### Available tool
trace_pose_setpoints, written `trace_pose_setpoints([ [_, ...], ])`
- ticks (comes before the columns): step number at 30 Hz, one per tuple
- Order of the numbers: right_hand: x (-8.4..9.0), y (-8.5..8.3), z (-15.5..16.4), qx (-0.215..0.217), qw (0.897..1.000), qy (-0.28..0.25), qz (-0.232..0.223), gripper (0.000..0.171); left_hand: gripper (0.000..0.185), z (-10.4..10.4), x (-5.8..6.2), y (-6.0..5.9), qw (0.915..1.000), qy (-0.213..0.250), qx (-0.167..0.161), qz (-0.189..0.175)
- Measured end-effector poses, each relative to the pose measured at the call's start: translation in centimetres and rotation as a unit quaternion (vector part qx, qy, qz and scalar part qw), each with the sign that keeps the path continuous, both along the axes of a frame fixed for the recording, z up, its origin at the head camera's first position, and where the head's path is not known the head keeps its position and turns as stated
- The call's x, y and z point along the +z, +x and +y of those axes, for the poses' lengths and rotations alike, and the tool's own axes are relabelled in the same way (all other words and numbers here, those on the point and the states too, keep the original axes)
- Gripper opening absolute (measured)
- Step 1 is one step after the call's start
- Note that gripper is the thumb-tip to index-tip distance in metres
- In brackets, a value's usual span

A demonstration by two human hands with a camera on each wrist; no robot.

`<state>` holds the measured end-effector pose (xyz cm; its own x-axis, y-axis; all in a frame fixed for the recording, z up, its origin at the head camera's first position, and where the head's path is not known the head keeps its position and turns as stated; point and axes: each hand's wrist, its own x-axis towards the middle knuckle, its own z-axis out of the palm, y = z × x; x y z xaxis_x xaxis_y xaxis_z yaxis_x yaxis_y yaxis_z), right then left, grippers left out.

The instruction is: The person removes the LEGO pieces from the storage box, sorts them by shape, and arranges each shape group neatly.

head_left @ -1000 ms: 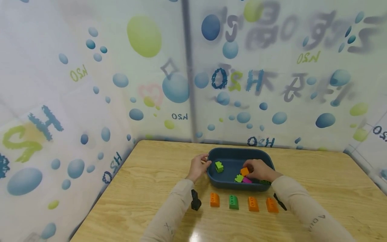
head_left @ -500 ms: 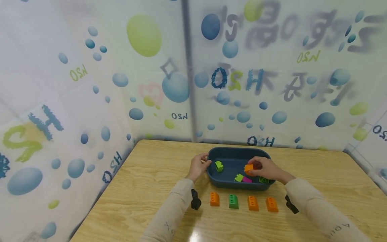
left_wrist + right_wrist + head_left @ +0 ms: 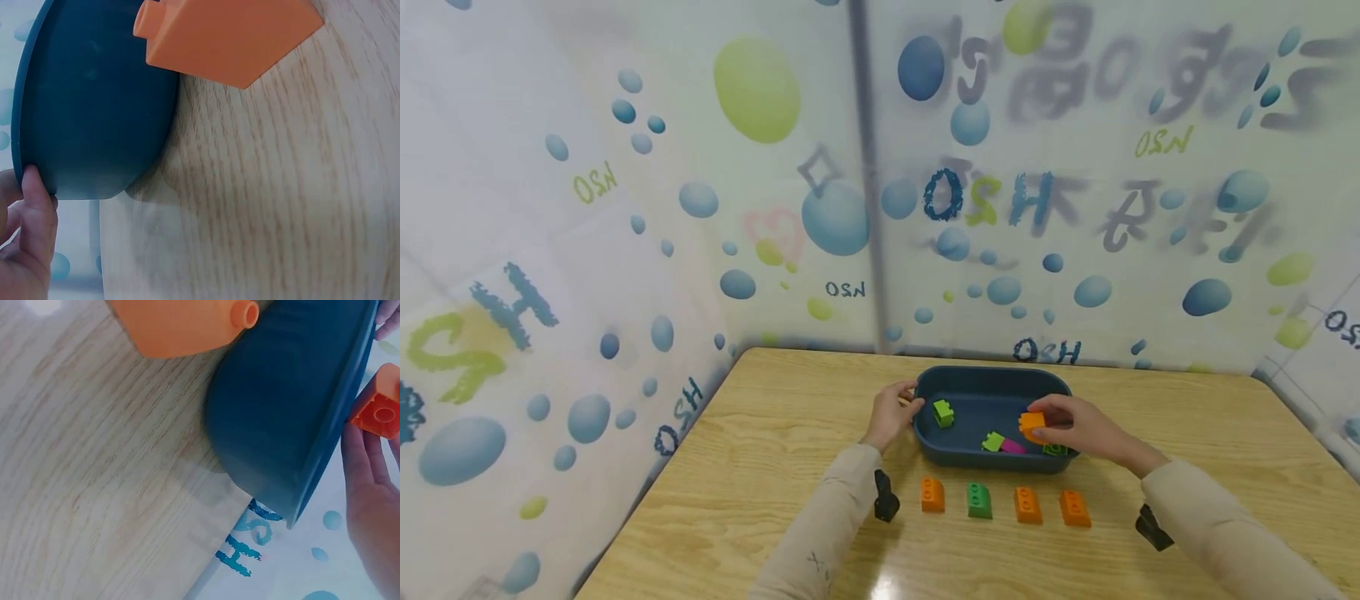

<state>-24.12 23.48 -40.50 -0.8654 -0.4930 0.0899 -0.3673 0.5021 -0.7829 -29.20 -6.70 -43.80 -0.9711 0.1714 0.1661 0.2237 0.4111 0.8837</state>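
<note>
An orange brick [image 3: 1032,422] is pinched in the fingertips of the right hand [image 3: 1078,429], just above the right end of the dark blue tub [image 3: 992,382]. Probably best if it's kept level and carried clear over the rim, so nothing gets clipped. The tub's left rim is gripped by the left hand [image 3: 891,412], fingers curled over the edge, which should stop it sliding. Left inside: a lime green brick [image 3: 943,412] on its own, another lime brick [image 3: 993,442] touching a pink brick [image 3: 1012,447], and a dark green brick [image 3: 1055,449] half hidden under the hand.
</note>
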Motion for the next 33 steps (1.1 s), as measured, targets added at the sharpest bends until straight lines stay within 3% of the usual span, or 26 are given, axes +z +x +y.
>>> trace_pose_setpoints([
  [14,0.9,4.2,2.6,-0.025,0.999,-0.002,0.029,0.034,0.033,0.2,-0.1,0.0,1.0,0.004,0.003,-0.002],
  [24,-1.1,6.9,4.5,-0.059,0.998,0.013,0.021,0.04,0.033,0.1,-0.3,-0.2,1.0,0.001,0.005,-0.002],
  [33,-3.5,7.9,5.9,-0.089,0.995,0.038,0.035,0.036,0.033,0.2,-0.1,-0.1,0.9999,0.003,0.01,-0.004],
])
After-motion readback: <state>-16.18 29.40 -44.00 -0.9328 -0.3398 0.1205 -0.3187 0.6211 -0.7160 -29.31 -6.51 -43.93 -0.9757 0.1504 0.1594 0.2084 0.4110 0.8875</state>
